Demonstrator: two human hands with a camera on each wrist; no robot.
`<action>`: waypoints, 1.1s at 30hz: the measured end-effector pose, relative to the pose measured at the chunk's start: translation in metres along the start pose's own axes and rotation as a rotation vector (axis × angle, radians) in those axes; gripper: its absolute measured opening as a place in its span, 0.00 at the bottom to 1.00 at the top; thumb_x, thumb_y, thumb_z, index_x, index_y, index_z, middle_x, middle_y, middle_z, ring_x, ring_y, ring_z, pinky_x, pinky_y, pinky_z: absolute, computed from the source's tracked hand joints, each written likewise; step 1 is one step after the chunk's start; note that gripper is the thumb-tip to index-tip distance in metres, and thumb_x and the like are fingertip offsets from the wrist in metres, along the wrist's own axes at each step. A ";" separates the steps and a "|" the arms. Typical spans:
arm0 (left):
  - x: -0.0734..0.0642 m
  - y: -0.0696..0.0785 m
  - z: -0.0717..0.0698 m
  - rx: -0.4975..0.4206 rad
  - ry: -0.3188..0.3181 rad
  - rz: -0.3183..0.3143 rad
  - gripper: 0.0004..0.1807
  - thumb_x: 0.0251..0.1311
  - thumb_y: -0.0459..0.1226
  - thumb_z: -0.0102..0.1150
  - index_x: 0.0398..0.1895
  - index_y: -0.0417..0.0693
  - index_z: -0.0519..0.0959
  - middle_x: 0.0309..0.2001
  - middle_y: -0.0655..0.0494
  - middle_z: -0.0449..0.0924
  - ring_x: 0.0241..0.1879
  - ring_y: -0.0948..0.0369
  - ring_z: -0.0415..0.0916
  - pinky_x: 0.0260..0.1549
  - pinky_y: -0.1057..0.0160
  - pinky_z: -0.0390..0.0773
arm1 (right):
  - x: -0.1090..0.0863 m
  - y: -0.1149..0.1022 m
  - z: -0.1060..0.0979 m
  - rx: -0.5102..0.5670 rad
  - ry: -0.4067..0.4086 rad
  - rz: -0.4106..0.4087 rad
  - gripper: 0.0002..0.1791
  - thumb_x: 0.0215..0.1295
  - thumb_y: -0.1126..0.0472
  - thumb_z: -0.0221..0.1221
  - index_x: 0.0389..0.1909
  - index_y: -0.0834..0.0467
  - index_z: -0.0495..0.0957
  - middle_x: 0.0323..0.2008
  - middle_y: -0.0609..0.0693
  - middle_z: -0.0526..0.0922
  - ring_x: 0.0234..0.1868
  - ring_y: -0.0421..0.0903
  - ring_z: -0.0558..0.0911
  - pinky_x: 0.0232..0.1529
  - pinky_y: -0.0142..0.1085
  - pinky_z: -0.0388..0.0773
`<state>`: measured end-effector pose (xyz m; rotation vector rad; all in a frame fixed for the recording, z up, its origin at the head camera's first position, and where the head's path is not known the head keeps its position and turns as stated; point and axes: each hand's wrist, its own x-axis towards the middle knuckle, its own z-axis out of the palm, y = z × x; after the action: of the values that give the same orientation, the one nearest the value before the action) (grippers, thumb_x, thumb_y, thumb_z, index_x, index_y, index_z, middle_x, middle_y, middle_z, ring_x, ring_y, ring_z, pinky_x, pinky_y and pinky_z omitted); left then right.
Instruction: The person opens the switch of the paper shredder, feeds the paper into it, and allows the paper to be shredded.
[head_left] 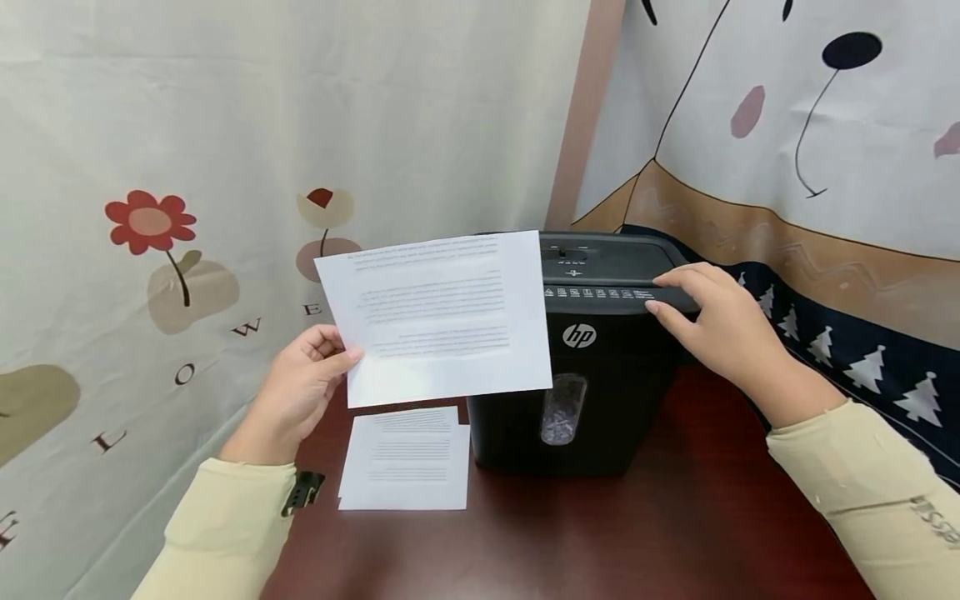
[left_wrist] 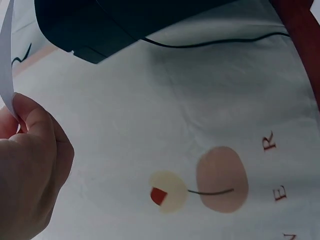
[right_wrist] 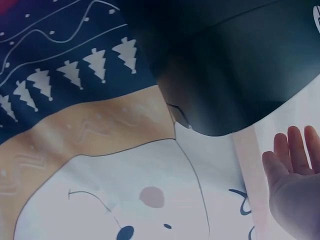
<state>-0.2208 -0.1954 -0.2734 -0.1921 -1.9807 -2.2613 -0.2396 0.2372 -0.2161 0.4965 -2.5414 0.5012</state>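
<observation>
My left hand [head_left: 303, 379] pinches a printed sheet of paper [head_left: 450, 321] at its lower left edge, thumb in front. The sheet is held up before a black HP paper shredder [head_left: 517, 433] and hides the left part of its top. In the left wrist view, the fingers [left_wrist: 35, 117] grip the sheet's edge [left_wrist: 6, 60]. My right hand [head_left: 723, 325] is at the right end of the shredder's top, holding nothing. Its fingers [right_wrist: 298, 150] look extended in the right wrist view. Whether they touch the shredder, I cannot tell.
Several printed sheets [head_left: 408, 467] lie stacked on the dark red table [head_left: 540, 542], left of the shredder. Paper shreds show through the shredder's window [head_left: 564, 408]. A patterned curtain [head_left: 420, 117] hangs behind, and a black cord [left_wrist: 210, 42] runs from the shredder.
</observation>
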 end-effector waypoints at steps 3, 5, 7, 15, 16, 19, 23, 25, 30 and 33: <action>0.002 0.005 0.008 0.005 -0.008 0.001 0.08 0.63 0.24 0.55 0.35 0.46 0.72 0.33 0.62 0.76 0.35 0.66 0.74 0.35 0.72 0.74 | 0.003 -0.006 0.000 0.019 -0.003 0.002 0.19 0.66 0.58 0.61 0.55 0.64 0.76 0.57 0.64 0.74 0.61 0.62 0.69 0.57 0.61 0.65; 0.004 0.009 0.013 0.023 -0.014 0.004 0.08 0.63 0.24 0.54 0.35 0.45 0.71 0.33 0.62 0.76 0.36 0.66 0.74 0.35 0.71 0.73 | 0.004 -0.009 0.001 0.033 0.005 -0.006 0.19 0.66 0.58 0.60 0.55 0.63 0.76 0.57 0.64 0.74 0.60 0.62 0.69 0.57 0.61 0.66; 0.006 0.012 0.019 0.040 -0.015 0.012 0.07 0.63 0.24 0.54 0.36 0.45 0.71 0.33 0.62 0.77 0.36 0.66 0.74 0.36 0.71 0.74 | 0.005 -0.012 0.001 0.051 0.019 -0.023 0.18 0.67 0.58 0.60 0.54 0.63 0.76 0.57 0.63 0.75 0.60 0.61 0.70 0.57 0.60 0.67; 0.017 0.020 0.042 0.052 -0.024 0.044 0.07 0.63 0.24 0.54 0.37 0.43 0.71 0.33 0.61 0.76 0.37 0.65 0.75 0.36 0.71 0.75 | 0.008 -0.024 -0.001 0.149 0.023 -0.055 0.20 0.68 0.55 0.58 0.56 0.63 0.75 0.57 0.61 0.76 0.60 0.58 0.72 0.57 0.57 0.68; 0.018 0.021 0.045 0.056 -0.026 0.047 0.07 0.63 0.24 0.54 0.37 0.42 0.71 0.34 0.60 0.76 0.37 0.65 0.75 0.37 0.70 0.76 | 0.009 -0.026 -0.002 0.161 0.018 -0.051 0.21 0.69 0.55 0.58 0.57 0.63 0.75 0.57 0.60 0.76 0.60 0.58 0.72 0.57 0.57 0.68; 0.021 0.023 0.054 0.081 -0.034 0.056 0.06 0.64 0.24 0.53 0.38 0.41 0.71 0.35 0.59 0.76 0.38 0.65 0.76 0.39 0.70 0.76 | 0.010 -0.030 -0.003 0.209 0.010 -0.032 0.23 0.69 0.53 0.57 0.58 0.63 0.74 0.57 0.61 0.76 0.58 0.59 0.73 0.57 0.58 0.68; 0.025 0.025 0.064 0.097 -0.044 0.064 0.06 0.64 0.24 0.53 0.38 0.41 0.71 0.34 0.59 0.76 0.39 0.64 0.74 0.40 0.70 0.75 | 0.012 -0.033 -0.003 0.285 0.002 0.009 0.24 0.69 0.52 0.57 0.59 0.63 0.73 0.55 0.60 0.78 0.58 0.59 0.76 0.57 0.56 0.70; 0.027 0.025 0.068 0.101 -0.050 0.067 0.06 0.64 0.24 0.53 0.38 0.41 0.71 0.34 0.60 0.76 0.39 0.64 0.74 0.41 0.70 0.75 | 0.013 -0.034 -0.003 0.329 -0.001 0.033 0.24 0.69 0.52 0.57 0.59 0.63 0.73 0.54 0.60 0.79 0.56 0.57 0.78 0.56 0.49 0.74; 0.031 0.026 0.078 0.113 -0.065 0.052 0.06 0.64 0.24 0.52 0.39 0.41 0.71 0.35 0.59 0.76 0.40 0.63 0.74 0.41 0.70 0.75 | 0.016 -0.034 -0.004 0.388 0.030 0.083 0.20 0.68 0.55 0.59 0.53 0.64 0.76 0.48 0.59 0.82 0.41 0.44 0.81 0.37 0.21 0.75; 0.033 0.028 0.083 0.114 -0.071 0.052 0.06 0.64 0.23 0.52 0.39 0.40 0.71 0.35 0.59 0.75 0.40 0.63 0.73 0.41 0.69 0.75 | 0.017 -0.033 -0.007 0.379 0.060 0.114 0.15 0.67 0.57 0.60 0.48 0.64 0.78 0.41 0.58 0.83 0.32 0.39 0.77 0.28 0.23 0.69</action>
<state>-0.2472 -0.1176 -0.2297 -0.3123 -2.1073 -2.1307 -0.2363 0.2079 -0.1933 0.4607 -2.4321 1.0341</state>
